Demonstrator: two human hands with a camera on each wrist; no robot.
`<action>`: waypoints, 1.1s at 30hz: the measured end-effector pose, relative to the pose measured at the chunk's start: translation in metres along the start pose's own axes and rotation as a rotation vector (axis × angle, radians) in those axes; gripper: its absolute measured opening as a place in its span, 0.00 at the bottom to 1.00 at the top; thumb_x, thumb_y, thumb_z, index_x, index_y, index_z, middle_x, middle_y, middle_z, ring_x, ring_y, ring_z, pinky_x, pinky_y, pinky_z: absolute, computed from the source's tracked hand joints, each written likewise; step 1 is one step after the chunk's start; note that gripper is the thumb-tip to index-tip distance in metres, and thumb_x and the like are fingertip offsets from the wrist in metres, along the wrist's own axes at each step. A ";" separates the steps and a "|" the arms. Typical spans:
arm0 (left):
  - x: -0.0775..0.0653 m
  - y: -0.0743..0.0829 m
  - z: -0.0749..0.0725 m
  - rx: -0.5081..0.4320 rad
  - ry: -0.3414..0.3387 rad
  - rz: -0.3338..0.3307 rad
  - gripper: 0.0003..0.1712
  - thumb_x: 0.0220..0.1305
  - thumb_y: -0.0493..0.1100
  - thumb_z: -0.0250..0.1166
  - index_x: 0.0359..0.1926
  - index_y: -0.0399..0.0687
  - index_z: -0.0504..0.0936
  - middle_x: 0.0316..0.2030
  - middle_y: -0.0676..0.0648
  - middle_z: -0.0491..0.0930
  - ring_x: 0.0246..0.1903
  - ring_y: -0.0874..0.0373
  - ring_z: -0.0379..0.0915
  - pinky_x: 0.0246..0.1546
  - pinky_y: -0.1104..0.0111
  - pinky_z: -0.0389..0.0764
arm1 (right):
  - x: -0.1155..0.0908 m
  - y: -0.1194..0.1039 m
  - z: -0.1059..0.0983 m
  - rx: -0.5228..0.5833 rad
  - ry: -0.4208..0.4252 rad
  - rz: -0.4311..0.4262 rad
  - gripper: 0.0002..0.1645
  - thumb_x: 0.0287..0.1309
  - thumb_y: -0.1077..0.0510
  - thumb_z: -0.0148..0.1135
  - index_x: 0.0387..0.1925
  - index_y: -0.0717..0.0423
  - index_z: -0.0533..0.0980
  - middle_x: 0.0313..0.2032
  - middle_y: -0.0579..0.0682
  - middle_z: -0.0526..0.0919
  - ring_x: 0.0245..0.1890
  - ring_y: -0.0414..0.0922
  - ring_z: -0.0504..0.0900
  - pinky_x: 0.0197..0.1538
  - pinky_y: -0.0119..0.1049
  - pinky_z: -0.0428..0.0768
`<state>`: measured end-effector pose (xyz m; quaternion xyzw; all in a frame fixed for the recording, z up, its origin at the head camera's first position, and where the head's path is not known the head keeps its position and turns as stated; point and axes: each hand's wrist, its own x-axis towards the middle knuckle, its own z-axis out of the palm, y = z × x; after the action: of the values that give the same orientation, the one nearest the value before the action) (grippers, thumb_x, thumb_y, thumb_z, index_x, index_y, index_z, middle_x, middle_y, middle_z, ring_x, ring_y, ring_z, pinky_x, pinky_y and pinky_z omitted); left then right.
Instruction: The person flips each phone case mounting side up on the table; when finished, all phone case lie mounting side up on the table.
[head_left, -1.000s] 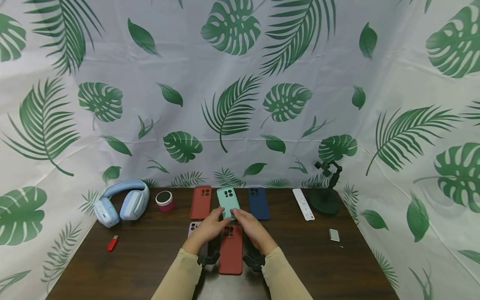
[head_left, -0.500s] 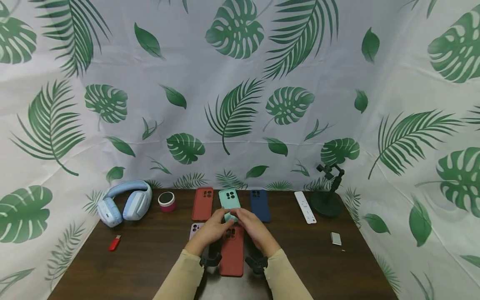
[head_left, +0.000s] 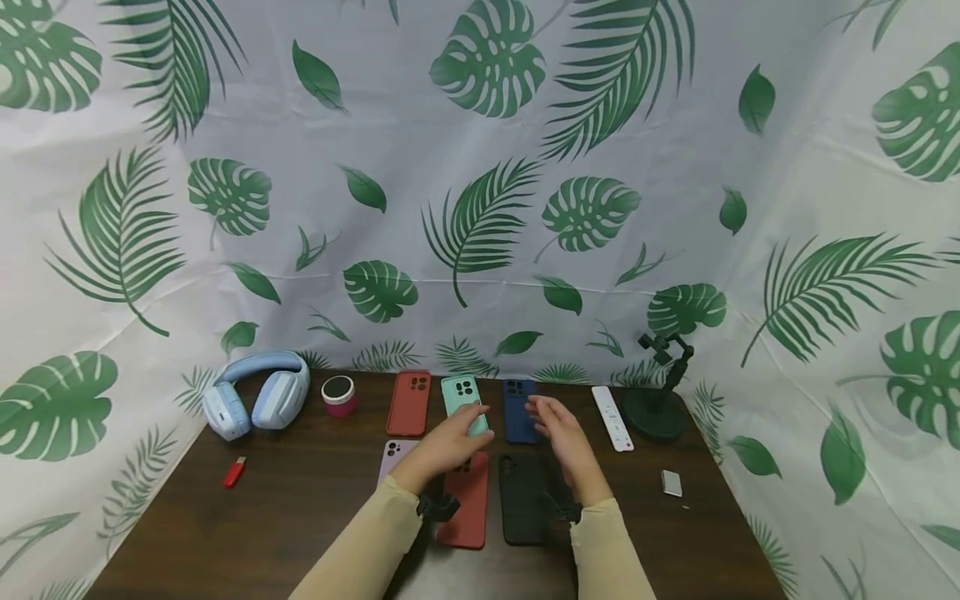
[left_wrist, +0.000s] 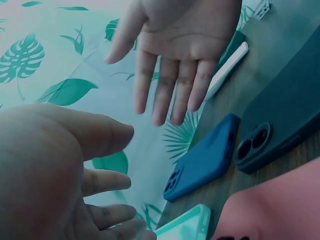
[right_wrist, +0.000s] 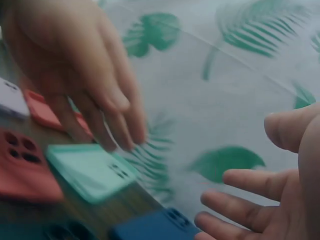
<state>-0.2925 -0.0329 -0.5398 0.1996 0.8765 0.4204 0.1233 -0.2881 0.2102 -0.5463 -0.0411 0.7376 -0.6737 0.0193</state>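
Note:
My left hand (head_left: 448, 446) hovers with relaxed fingers over the mint phone case (head_left: 459, 388) and the front red phone case (head_left: 467, 510), holding nothing. The right hand (head_left: 567, 442) is raised with fingers extended, just right of the blue phone case (head_left: 517, 417) and above the black one (head_left: 520, 500). In the left wrist view both palms face each other across a gap, with the blue case (left_wrist: 202, 159) below. A lilac phone case (head_left: 392, 457) is partly hidden by the left forearm. Behind it lies another red case (head_left: 408, 405).
Light blue headphones (head_left: 258, 392), a pink jar with dark top (head_left: 340, 397) and a red USB stick (head_left: 234, 472) are on the left. To the right are a white remote (head_left: 612, 419), a black stand (head_left: 656, 408) and a small white block (head_left: 671, 482). A leaf-print cloth (head_left: 480, 317) hangs behind the table.
From fingertips together over the mint case, the hands have come apart. The right hand moved rightward, uncovering the black case; the left shifted slightly. The head view has also shifted a little.

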 end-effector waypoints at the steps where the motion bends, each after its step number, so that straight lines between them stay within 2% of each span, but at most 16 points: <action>1: 0.002 0.001 0.000 0.003 -0.003 0.007 0.37 0.74 0.62 0.56 0.77 0.55 0.62 0.79 0.41 0.53 0.77 0.44 0.54 0.71 0.44 0.63 | 0.000 0.001 -0.005 -0.002 0.021 0.004 0.29 0.77 0.41 0.47 0.64 0.56 0.73 0.64 0.61 0.78 0.68 0.60 0.72 0.71 0.60 0.67; 3: 0.006 0.002 0.003 -0.001 -0.016 0.002 0.37 0.74 0.62 0.56 0.77 0.55 0.61 0.79 0.42 0.53 0.77 0.44 0.53 0.71 0.44 0.63 | 0.001 0.004 -0.014 -0.005 0.050 0.018 0.29 0.78 0.41 0.46 0.66 0.57 0.72 0.65 0.63 0.76 0.68 0.63 0.71 0.71 0.60 0.67; 8: 0.017 0.007 0.008 -0.019 -0.036 -0.032 0.41 0.73 0.64 0.55 0.79 0.52 0.58 0.79 0.43 0.53 0.78 0.45 0.50 0.73 0.45 0.60 | 0.006 0.007 -0.024 -0.033 0.060 0.051 0.33 0.78 0.41 0.45 0.70 0.60 0.67 0.68 0.67 0.71 0.69 0.63 0.69 0.72 0.60 0.66; 12: 0.024 0.014 0.011 -0.029 -0.044 -0.033 0.44 0.74 0.64 0.55 0.79 0.47 0.54 0.79 0.42 0.54 0.79 0.44 0.49 0.75 0.46 0.58 | 0.007 0.011 -0.023 -0.071 0.073 0.089 0.35 0.77 0.40 0.46 0.71 0.61 0.66 0.68 0.67 0.70 0.69 0.63 0.70 0.70 0.60 0.67; 15: 0.029 0.018 0.016 -0.043 -0.055 -0.048 0.45 0.74 0.64 0.55 0.80 0.46 0.53 0.79 0.41 0.52 0.79 0.43 0.46 0.75 0.45 0.57 | 0.006 0.019 -0.022 -0.113 0.092 0.161 0.36 0.76 0.38 0.47 0.70 0.59 0.66 0.67 0.65 0.72 0.68 0.61 0.71 0.69 0.58 0.70; 20: 0.037 0.025 0.030 -0.042 -0.066 -0.089 0.45 0.73 0.64 0.55 0.80 0.46 0.54 0.79 0.39 0.52 0.78 0.42 0.50 0.74 0.45 0.59 | 0.002 0.032 -0.021 -0.170 0.114 0.238 0.38 0.75 0.35 0.47 0.70 0.58 0.67 0.67 0.63 0.72 0.67 0.60 0.72 0.65 0.57 0.73; 27: 0.043 0.028 0.042 0.034 -0.056 -0.099 0.43 0.73 0.61 0.56 0.77 0.40 0.59 0.75 0.35 0.60 0.75 0.41 0.59 0.72 0.47 0.64 | 0.001 0.035 -0.016 -0.231 0.102 0.244 0.43 0.72 0.31 0.48 0.69 0.61 0.68 0.63 0.63 0.76 0.55 0.56 0.80 0.52 0.47 0.80; 33: 0.045 0.030 0.046 0.025 -0.053 -0.094 0.43 0.73 0.60 0.58 0.76 0.38 0.60 0.74 0.34 0.62 0.72 0.41 0.63 0.69 0.48 0.68 | 0.001 0.034 -0.016 -0.297 0.096 0.236 0.41 0.74 0.35 0.48 0.68 0.65 0.69 0.61 0.65 0.75 0.46 0.52 0.82 0.45 0.42 0.81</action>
<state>-0.3070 0.0359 -0.5474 0.1709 0.8865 0.3978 0.1635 -0.2914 0.2290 -0.5783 0.0755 0.8287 -0.5517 0.0568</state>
